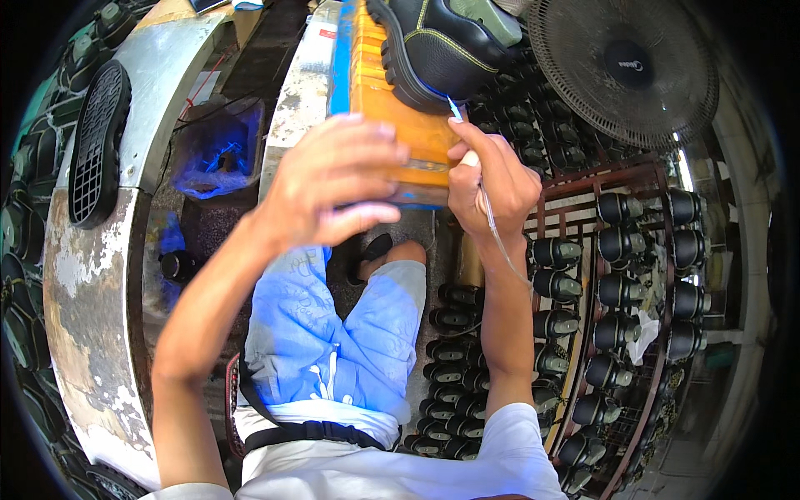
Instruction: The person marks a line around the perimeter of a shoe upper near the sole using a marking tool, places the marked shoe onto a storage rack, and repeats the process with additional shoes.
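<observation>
A curved, paint-worn conveyor (92, 275) sweeps down my left side, carrying a black boot sole (98, 142) turned tread-up. To my right, a dark metal rack (621, 275) is crowded with rows of black boots (621, 246), and more of them stand on the floor beside my knee. A round black fan (623, 67) faces the rack from the upper right corner.

In front of me, an orange wooden block (396, 108) with a blue-painted edge runs away from me along a narrow table (304, 83). A black boot (442, 46) with yellow stitching rests on top of it, sole toward me.

My left hand (333, 187) hovers over the near end of the orange block, fingers loosely curled and grasping nothing that I can see; whether it touches the block I cannot tell. My right hand (492, 179) is clenched around a thin pen-like tool (461, 129), its pale tip touching the sole edge of the boot. A thin clear tube (493, 229) trails from the tool down along my right wrist. Blue light glows on my shorts (333, 325) and in a dark bin (221, 154) left of the table.
</observation>
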Action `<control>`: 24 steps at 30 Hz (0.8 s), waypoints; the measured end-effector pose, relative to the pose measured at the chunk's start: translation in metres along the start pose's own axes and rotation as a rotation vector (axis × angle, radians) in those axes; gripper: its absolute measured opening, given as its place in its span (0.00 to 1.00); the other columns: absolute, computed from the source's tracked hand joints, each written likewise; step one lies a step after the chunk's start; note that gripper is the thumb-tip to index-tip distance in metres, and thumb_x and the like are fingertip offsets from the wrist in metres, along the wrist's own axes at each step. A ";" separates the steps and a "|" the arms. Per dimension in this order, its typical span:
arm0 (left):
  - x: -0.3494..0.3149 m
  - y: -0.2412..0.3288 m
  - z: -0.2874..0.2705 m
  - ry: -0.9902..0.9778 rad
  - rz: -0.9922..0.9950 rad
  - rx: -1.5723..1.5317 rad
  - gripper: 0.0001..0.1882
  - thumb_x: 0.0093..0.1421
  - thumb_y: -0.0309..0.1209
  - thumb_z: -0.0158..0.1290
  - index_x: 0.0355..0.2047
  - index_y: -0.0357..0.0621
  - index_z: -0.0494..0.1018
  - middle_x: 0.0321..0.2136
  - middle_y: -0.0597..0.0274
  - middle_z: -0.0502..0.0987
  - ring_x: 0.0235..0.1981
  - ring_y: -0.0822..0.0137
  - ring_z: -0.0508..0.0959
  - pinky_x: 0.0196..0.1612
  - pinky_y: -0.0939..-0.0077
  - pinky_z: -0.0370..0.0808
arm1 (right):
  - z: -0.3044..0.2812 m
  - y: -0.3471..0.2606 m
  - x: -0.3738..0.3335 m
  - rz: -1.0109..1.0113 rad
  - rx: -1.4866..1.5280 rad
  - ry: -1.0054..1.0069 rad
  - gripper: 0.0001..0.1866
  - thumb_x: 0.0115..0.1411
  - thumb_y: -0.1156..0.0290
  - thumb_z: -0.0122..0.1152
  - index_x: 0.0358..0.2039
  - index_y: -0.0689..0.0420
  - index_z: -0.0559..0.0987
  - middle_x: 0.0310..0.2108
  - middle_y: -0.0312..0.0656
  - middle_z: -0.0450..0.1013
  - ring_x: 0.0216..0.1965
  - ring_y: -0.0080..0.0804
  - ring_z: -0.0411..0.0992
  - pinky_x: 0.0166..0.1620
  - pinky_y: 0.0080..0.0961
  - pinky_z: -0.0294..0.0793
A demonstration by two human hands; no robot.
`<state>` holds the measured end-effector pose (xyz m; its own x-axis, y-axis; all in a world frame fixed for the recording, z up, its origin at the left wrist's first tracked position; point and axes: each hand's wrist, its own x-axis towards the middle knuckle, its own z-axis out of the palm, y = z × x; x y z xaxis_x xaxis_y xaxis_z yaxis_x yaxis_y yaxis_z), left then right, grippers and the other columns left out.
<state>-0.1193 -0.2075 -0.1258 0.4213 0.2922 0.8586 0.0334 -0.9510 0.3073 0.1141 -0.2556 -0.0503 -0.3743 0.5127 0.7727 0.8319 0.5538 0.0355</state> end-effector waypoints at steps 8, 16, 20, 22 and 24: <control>-0.057 -0.049 -0.061 0.342 -0.338 0.261 0.08 0.67 0.26 0.57 0.43 0.42 0.85 0.53 0.56 0.83 0.62 0.54 0.77 0.66 0.59 0.70 | 0.040 -0.015 0.016 -0.066 0.107 0.053 0.19 0.53 0.80 0.54 0.44 0.62 0.85 0.25 0.39 0.78 0.23 0.33 0.78 0.29 0.26 0.78; -0.032 -0.071 -0.065 0.293 -0.620 0.205 0.36 0.77 0.57 0.32 0.64 0.43 0.74 0.68 0.51 0.69 0.71 0.55 0.67 0.72 0.61 0.62 | 0.091 0.011 0.027 -0.088 0.087 0.230 0.17 0.51 0.77 0.59 0.42 0.57 0.85 0.26 0.40 0.76 0.23 0.37 0.77 0.29 0.29 0.78; -0.026 -0.083 -0.062 0.294 -0.684 0.290 0.33 0.78 0.54 0.34 0.65 0.41 0.73 0.67 0.50 0.71 0.67 0.55 0.71 0.69 0.68 0.65 | 0.094 0.023 0.023 -0.064 0.027 0.257 0.18 0.50 0.75 0.59 0.42 0.54 0.85 0.27 0.40 0.76 0.23 0.39 0.76 0.28 0.31 0.77; -0.031 -0.101 -0.065 0.299 -0.650 0.234 0.32 0.80 0.51 0.33 0.65 0.41 0.73 0.64 0.52 0.74 0.63 0.61 0.73 0.66 0.70 0.67 | 0.090 0.034 0.019 -0.042 -0.020 0.278 0.18 0.49 0.76 0.59 0.42 0.54 0.85 0.26 0.40 0.75 0.22 0.39 0.75 0.28 0.32 0.76; -0.031 -0.111 -0.063 0.306 -0.636 0.176 0.31 0.81 0.49 0.30 0.65 0.40 0.72 0.60 0.55 0.77 0.59 0.64 0.75 0.65 0.71 0.68 | 0.081 0.043 0.013 -0.007 -0.069 0.276 0.18 0.50 0.75 0.58 0.42 0.52 0.86 0.25 0.39 0.74 0.22 0.39 0.74 0.27 0.32 0.75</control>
<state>-0.1937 -0.1047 -0.1609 -0.0001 0.7846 0.6200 0.3439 -0.5821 0.7368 0.1119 -0.1723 -0.0904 -0.2622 0.3055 0.9154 0.8590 0.5061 0.0772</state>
